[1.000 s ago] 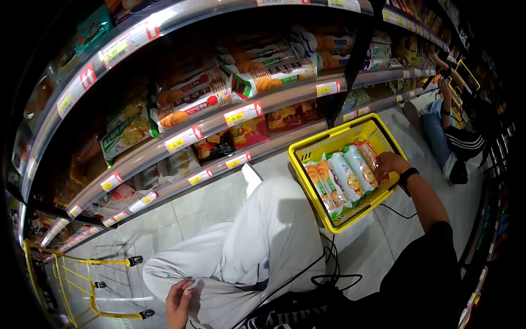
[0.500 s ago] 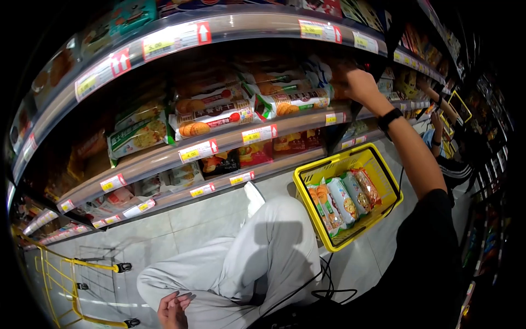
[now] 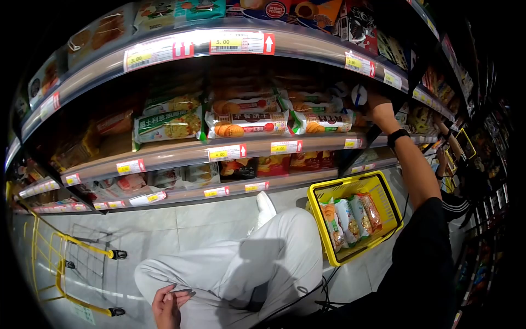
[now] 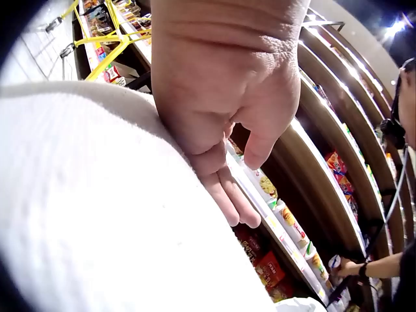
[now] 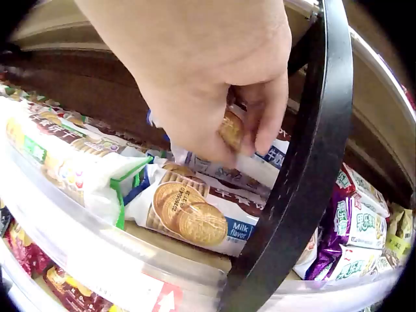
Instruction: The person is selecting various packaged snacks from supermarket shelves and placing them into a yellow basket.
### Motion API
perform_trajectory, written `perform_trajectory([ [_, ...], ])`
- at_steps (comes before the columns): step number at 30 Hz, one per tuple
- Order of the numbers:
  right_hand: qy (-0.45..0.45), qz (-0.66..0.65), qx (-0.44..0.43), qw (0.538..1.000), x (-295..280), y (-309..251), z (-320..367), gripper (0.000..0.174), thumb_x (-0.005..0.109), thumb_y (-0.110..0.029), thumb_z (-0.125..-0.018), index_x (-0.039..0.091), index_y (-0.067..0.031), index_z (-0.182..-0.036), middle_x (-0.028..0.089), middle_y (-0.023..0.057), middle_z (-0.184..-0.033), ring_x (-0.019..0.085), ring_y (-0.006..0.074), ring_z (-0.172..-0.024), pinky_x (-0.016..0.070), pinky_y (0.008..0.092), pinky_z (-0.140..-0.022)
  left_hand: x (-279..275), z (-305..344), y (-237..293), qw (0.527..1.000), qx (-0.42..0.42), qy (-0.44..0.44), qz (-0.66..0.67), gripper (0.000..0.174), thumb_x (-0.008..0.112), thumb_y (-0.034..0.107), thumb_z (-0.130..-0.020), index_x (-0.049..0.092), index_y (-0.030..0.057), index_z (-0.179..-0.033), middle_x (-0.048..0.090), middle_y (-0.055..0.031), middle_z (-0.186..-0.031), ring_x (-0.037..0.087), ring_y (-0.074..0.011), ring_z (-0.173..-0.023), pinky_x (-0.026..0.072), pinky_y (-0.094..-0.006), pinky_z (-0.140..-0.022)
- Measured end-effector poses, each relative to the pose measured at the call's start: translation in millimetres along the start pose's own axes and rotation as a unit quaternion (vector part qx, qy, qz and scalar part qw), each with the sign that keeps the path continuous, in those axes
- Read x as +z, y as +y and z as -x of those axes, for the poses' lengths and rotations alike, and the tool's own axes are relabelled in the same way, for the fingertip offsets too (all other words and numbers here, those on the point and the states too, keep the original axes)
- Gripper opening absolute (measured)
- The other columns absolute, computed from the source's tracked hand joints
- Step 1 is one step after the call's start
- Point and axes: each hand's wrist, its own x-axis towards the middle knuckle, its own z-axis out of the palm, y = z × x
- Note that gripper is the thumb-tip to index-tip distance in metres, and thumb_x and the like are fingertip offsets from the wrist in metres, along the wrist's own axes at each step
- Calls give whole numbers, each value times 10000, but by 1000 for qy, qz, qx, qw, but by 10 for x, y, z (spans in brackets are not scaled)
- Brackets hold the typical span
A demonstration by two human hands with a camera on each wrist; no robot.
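Yellow wheeled cart [image 3: 87, 245] on grey floor tiles [image 3: 200, 220].

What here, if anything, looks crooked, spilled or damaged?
One small thing: a price label on the lowest visible shelf rail sits crooked beside its neighbours. The packs in the yellow basket lie in a row, and I see nothing spilled or torn.

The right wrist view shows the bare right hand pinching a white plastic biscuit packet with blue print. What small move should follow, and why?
Probably, the right hand should lift the pinched packet slightly before drawing it out: another white plastic packet, marked "Milk flavor", lies in front of it, and the black upright post stands close beside the hand.
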Motion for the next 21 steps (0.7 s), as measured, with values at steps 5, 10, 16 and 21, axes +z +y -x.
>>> perform_trajectory([
  [5, 124, -13, 7, 992, -511, -418, 377, 674, 731, -183, -772, 415, -30, -1347, 592, 213, -1141, 647, 423, -877, 542, 489, -671, 10, 20, 15, 999, 6, -27, 25, 310, 555, 178, -1014, 534, -47, -1226, 692, -220, -1025, 713, -257, -864, 574, -351, -854],
  [10, 192, -148, -51, 969, -1225, -1233, 1139, 635, 770, -174, -712, 456, -77, -1256, 621, 162, -1038, 665, 391, -779, 539, 465, -592, 256, -8, 201, 995, 22, -53, -77, 324, 621, 113, -965, 547, -61, -1229, 694, -185, -1093, 683, -220, -959, 525, -336, -911],
  [16, 218, -418, -116, 874, -1948, -2402, 2236, 741, 882, -298, -665, 507, 39, -1209, 696, 124, -922, 723, 288, -753, 570, 338, -636, 1114, 67, 611, 938, 137, -212, -238, 626, 790, 98, -815, 507, 6, -1366, 579, -142, -1355, 588, -244, -1223, 440, -377, -1052],
  [21, 95, -596, -94, 792, -2153, -2875, 2550, 741, 892, -293, -699, 508, 47, -1234, 681, 90, -927, 668, 164, -711, 512, 259, -613, 1773, 195, 753, 902, 246, -229, -270, 785, 842, 152, -749, 459, 35, -1424, 546, -128, -1365, 533, -256, -1279, 391, -387, -1099],
])
